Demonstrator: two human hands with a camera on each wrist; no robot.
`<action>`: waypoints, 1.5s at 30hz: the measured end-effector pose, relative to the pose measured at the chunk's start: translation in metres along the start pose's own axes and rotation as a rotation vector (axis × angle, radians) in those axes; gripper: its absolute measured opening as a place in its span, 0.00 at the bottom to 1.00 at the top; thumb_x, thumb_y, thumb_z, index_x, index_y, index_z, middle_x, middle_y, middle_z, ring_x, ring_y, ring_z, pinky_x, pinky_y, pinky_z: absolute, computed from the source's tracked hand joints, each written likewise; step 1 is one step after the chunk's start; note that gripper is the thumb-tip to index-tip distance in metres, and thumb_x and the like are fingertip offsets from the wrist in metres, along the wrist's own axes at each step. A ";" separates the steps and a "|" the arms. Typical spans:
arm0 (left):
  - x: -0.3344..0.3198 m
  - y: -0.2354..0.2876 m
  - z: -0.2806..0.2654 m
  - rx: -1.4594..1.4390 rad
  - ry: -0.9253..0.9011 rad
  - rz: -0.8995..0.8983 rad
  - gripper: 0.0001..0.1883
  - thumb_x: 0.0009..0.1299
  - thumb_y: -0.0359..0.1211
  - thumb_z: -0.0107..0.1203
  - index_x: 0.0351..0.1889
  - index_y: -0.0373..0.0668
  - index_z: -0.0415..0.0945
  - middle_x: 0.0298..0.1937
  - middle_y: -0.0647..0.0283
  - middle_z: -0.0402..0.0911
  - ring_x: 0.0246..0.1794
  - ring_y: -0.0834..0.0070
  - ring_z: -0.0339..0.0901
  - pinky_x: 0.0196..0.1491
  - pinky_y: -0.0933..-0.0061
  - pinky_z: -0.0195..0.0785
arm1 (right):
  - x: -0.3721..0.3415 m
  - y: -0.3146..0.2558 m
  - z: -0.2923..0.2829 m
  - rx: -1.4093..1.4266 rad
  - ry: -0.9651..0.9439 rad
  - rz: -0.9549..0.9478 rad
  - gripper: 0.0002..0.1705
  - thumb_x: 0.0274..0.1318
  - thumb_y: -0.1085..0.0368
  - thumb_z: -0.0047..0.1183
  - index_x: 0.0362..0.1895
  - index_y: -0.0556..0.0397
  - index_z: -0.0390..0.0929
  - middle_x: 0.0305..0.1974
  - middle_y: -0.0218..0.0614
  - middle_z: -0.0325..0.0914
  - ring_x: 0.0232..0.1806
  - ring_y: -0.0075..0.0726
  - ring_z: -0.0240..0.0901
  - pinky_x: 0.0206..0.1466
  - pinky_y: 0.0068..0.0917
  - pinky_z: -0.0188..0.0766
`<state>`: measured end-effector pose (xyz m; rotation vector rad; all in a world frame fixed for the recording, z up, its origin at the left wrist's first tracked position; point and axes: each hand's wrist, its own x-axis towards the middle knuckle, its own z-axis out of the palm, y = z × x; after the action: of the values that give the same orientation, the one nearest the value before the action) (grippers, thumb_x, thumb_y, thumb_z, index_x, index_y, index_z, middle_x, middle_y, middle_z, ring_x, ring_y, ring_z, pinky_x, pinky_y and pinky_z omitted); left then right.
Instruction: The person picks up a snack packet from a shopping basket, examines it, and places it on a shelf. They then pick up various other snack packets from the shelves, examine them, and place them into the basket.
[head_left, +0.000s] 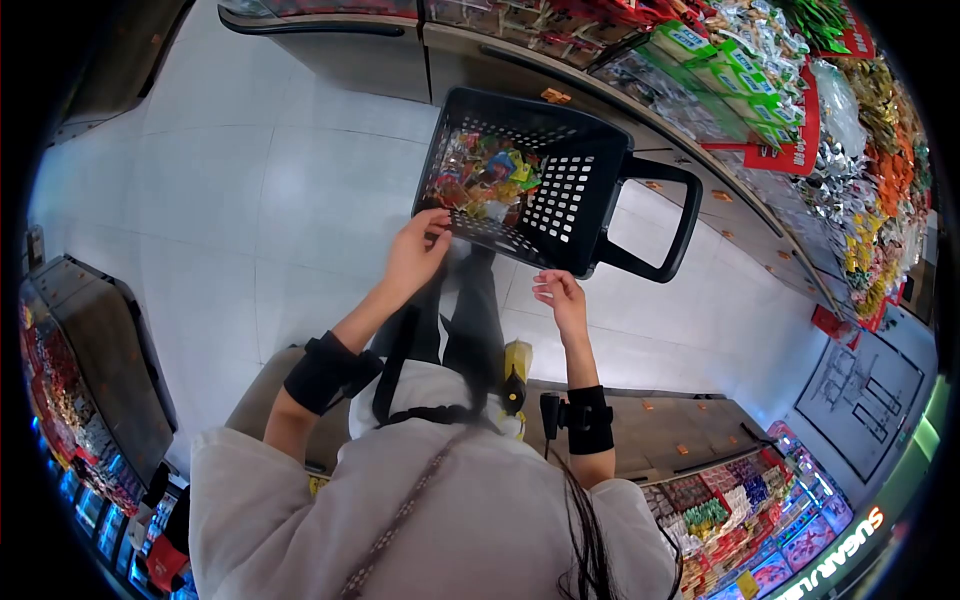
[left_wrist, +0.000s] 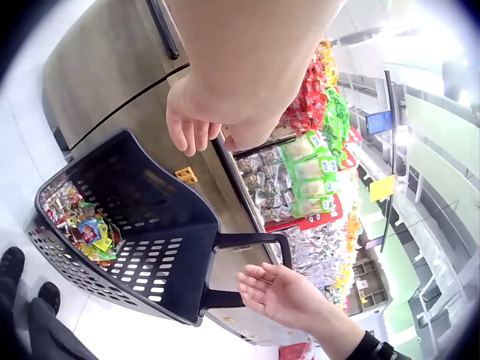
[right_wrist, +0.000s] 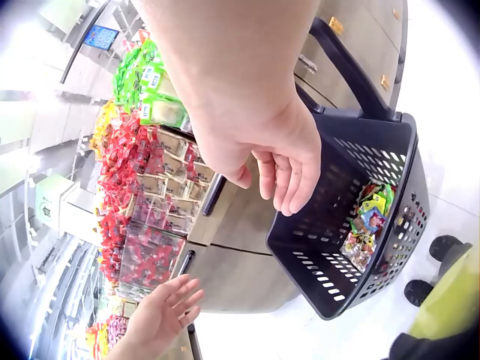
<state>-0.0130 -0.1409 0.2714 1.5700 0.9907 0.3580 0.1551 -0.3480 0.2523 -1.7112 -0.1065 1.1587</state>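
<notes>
A black perforated basket (head_left: 620,165) has several colourful wrapped sweets (head_left: 500,180) lying in its bottom. Its loop handle (left_wrist: 285,251) is gripped by neither hand. The left hand (head_left: 416,252) hovers over the near rim in the head view, its fingers loosely bent and empty; in the left wrist view this hand (left_wrist: 217,112) appears above the basket without touching it. The right hand (head_left: 562,300) is beside the handle end, empty, with relaxed fingers and the palm partly turned up. In the right wrist view the right hand's fingers (right_wrist: 289,176) hang in front of the basket.
A long wooden display counter (head_left: 500,70) loaded with bagged sweets runs past the basket. Green packets (head_left: 720,75) and red signs (head_left: 800,140) stand on it. More display units (head_left: 90,350) are at the left and behind the person. The floor (head_left: 200,170) is pale tile.
</notes>
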 end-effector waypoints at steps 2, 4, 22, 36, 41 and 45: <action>0.002 0.001 0.001 -0.004 0.003 -0.016 0.16 0.59 0.25 0.50 0.46 0.38 0.68 0.40 0.61 0.77 0.36 0.78 0.74 0.35 0.79 0.66 | 0.006 0.005 -0.002 0.006 -0.010 0.006 0.10 0.58 0.64 0.41 0.36 0.57 0.70 0.34 0.35 0.73 0.32 0.26 0.70 0.37 0.21 0.70; 0.003 -0.002 0.003 -0.002 0.007 -0.017 0.16 0.59 0.24 0.50 0.46 0.38 0.68 0.40 0.61 0.77 0.36 0.79 0.73 0.35 0.80 0.65 | 0.014 0.011 -0.006 -0.008 -0.032 0.016 0.10 0.58 0.64 0.40 0.37 0.57 0.69 0.35 0.35 0.73 0.33 0.26 0.71 0.38 0.22 0.70; 0.037 -0.063 0.048 0.017 0.089 -0.099 0.14 0.59 0.25 0.50 0.44 0.37 0.68 0.39 0.59 0.76 0.36 0.74 0.74 0.37 0.77 0.67 | 0.132 0.034 -0.014 -0.112 -0.170 0.032 0.10 0.58 0.63 0.42 0.37 0.57 0.70 0.30 0.35 0.75 0.30 0.25 0.72 0.34 0.19 0.70; 0.083 -0.103 0.069 -0.092 0.198 -0.138 0.14 0.61 0.23 0.47 0.46 0.36 0.68 0.40 0.60 0.76 0.36 0.81 0.73 0.36 0.82 0.66 | 0.270 0.059 -0.007 -0.242 -0.207 0.184 0.10 0.56 0.65 0.40 0.37 0.57 0.70 0.31 0.35 0.74 0.29 0.26 0.71 0.32 0.20 0.70; 0.095 -0.115 0.067 -0.118 0.207 -0.152 0.15 0.59 0.20 0.45 0.46 0.36 0.67 0.40 0.59 0.76 0.36 0.80 0.73 0.36 0.82 0.66 | 0.324 0.087 -0.003 -0.352 -0.190 0.259 0.09 0.53 0.66 0.42 0.36 0.57 0.71 0.30 0.34 0.74 0.26 0.27 0.72 0.30 0.21 0.71; 0.102 -0.129 0.065 -0.112 0.222 -0.155 0.16 0.59 0.20 0.44 0.46 0.35 0.67 0.41 0.59 0.76 0.37 0.80 0.73 0.36 0.82 0.67 | 0.353 0.112 -0.006 -0.661 -0.203 0.218 0.09 0.53 0.64 0.45 0.35 0.55 0.71 0.27 0.33 0.74 0.23 0.24 0.70 0.27 0.21 0.70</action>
<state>0.0422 -0.1131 0.1060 1.3625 1.2340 0.4782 0.2995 -0.2092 -0.0597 -2.2089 -0.4820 1.5743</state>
